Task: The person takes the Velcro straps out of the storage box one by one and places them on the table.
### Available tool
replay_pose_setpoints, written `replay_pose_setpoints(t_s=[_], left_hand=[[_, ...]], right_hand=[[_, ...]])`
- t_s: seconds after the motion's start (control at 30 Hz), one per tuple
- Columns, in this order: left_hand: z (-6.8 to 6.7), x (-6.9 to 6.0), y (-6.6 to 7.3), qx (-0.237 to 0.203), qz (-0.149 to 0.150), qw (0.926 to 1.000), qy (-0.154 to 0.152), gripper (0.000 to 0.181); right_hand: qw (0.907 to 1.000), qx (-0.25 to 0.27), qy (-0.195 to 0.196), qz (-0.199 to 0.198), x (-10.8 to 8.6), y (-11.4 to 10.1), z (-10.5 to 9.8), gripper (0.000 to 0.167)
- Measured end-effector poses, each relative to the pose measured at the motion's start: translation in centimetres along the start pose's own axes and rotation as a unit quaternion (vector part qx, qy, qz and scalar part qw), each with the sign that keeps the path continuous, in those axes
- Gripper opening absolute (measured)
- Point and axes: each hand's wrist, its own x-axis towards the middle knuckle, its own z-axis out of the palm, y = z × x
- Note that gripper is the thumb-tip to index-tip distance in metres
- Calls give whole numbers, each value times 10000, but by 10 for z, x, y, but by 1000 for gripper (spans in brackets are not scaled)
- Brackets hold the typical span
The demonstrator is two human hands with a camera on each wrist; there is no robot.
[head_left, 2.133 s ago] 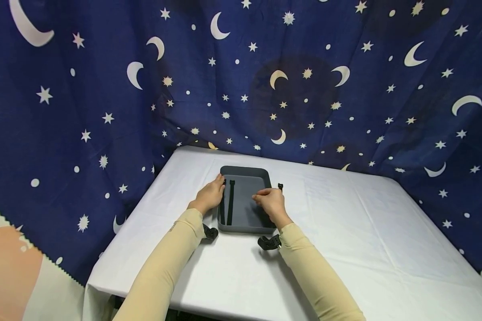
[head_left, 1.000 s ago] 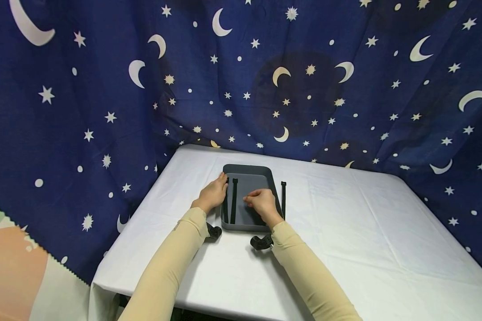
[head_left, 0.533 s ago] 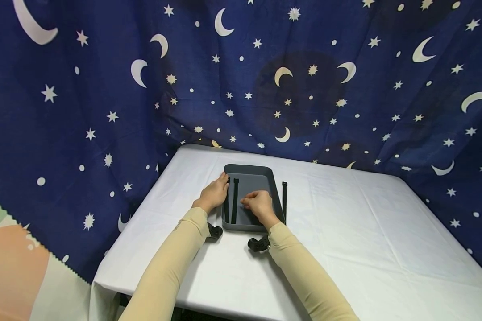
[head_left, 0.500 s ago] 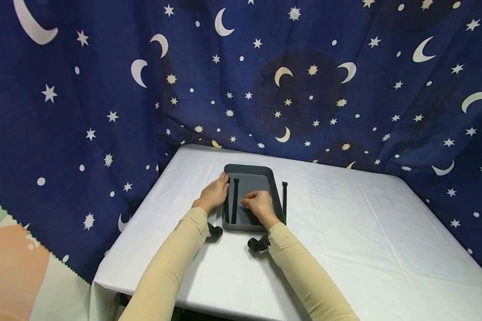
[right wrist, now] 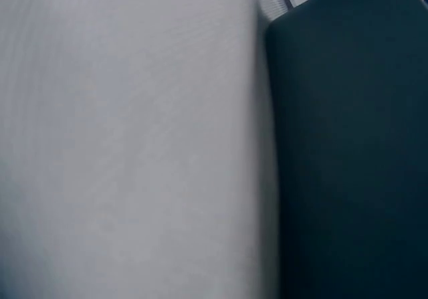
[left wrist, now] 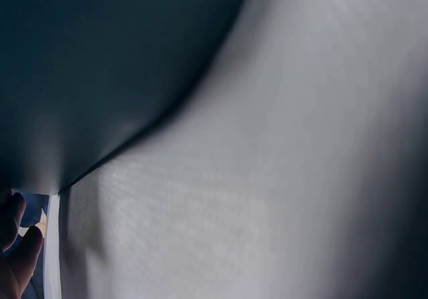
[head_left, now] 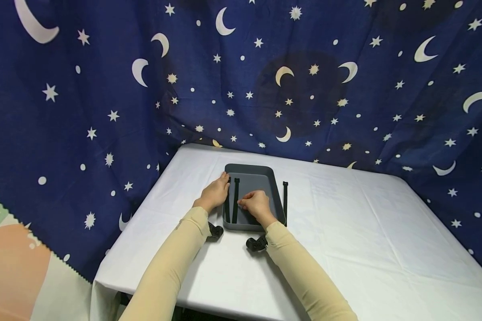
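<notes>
In the head view a grey shallow tray [head_left: 252, 166] lies on the table. My left hand [head_left: 214, 192] rests along its left wall with fairly straight fingers at the rim. Inside, two long black straps with square heads, like cable ties, lie lengthwise: one strap [head_left: 227, 209] by the left wall, another strap [head_left: 235, 200] just right of it. My right hand [head_left: 258, 205] is over the tray, fingers bent and fingertips together beside the second strap. Whether it touches or pinches anything is hidden. A third black strap [head_left: 285, 198] lies on the table right of the tray.
A white cloth covers the table [head_left: 365, 232]. Behind it hangs a dark blue curtain [head_left: 241, 80] with moons and stars. Each wrist bears a black device [head_left: 257, 244]. The wrist views mostly show the tray's outer wall [right wrist: 354, 138] and the cloth.
My right hand has slid slowly left over the tray, up to the second strap, uncovering the strap on the table. My left hand stays at the rim. The view shifts slightly.
</notes>
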Motion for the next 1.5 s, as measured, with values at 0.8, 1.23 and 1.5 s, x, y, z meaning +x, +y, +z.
replay_pose_setpoints(t_s=[0.8,1.23,1.5], left_hand=[[4,0,-2,-108,18,9999,26,51],[3,0,-2,-75,86,9999,91,51],[4,1,-2,-58,125,9998,112,52]], right_hand=[[9941,-1041,-178,-255,1,-12,11,23],[9920,-1254,-138,-99,5,-18,14,34],[9874,-1583,-65,38,4,-26,14,19]])
